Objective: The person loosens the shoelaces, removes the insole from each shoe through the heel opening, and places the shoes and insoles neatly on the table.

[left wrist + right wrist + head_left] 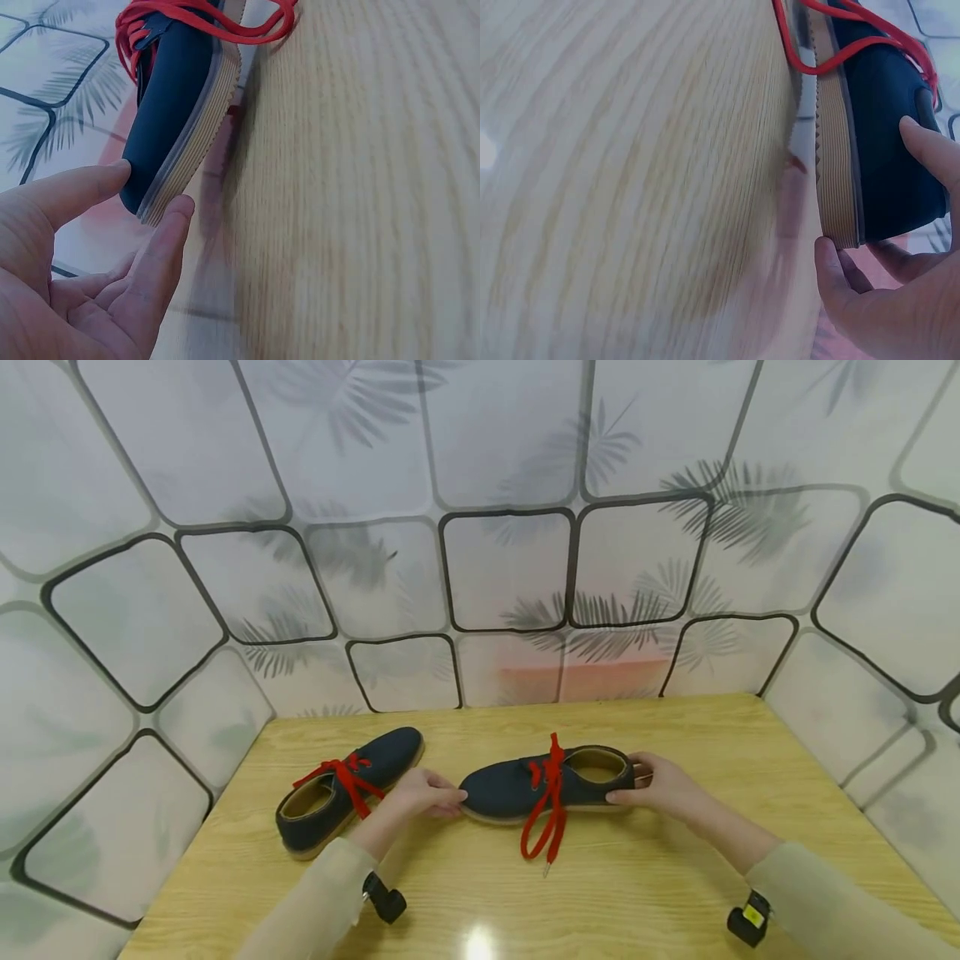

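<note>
A navy canvas shoe [497, 789] with red laces [553, 774] lies sideways between my hands in the head view, toe to the left. My left hand [426, 793] pinches its toe; the left wrist view shows the thumb on the upper and a fingertip at the edge of the ribbed tan sole [201, 142]. At the heel, my right hand [663, 789] grips with the thumb on the near side and fingers behind and under, as the right wrist view shows. The lace loop and ends hang over the shoe's near side.
A matching navy shoe [386, 758], its red laces tied in a bow, rests at the left of the wooden table [600, 893], close to my left forearm. A patterned fabric wall [502, 572] stands behind the table and along both sides.
</note>
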The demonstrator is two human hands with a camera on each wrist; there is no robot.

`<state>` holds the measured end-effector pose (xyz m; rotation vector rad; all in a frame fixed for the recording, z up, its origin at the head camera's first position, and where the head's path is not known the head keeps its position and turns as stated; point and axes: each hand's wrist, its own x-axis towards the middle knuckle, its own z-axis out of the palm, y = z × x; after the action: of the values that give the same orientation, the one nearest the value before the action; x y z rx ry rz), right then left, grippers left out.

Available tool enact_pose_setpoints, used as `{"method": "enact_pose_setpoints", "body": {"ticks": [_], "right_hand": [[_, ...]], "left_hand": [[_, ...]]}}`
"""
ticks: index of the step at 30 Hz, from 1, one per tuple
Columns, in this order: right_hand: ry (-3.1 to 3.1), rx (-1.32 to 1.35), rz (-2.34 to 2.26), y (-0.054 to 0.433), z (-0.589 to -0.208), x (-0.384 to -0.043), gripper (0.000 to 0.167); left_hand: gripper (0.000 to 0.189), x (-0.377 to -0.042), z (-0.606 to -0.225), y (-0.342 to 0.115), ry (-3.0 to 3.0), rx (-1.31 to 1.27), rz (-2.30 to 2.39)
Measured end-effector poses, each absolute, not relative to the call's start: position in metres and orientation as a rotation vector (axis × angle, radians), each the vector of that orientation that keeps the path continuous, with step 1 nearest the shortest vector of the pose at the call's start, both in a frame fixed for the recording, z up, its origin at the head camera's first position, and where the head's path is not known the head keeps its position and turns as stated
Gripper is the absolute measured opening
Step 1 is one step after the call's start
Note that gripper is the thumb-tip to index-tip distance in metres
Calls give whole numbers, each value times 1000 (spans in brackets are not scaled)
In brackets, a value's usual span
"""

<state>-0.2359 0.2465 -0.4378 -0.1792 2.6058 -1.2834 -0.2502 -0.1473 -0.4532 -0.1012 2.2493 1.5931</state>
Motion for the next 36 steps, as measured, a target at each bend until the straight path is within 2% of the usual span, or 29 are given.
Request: {"method": "enact_pose_setpoints", "body": {"ticks": [11, 36], "right_hand": [[2595, -222, -1308, 229, -440, -227, 77], [2568, -241, -1259, 218, -454, -213, 75]], "left_hand": [[22, -230, -453, -168, 2255, -104, 1619], [26, -207, -460, -183, 2253, -85, 1562]]}}
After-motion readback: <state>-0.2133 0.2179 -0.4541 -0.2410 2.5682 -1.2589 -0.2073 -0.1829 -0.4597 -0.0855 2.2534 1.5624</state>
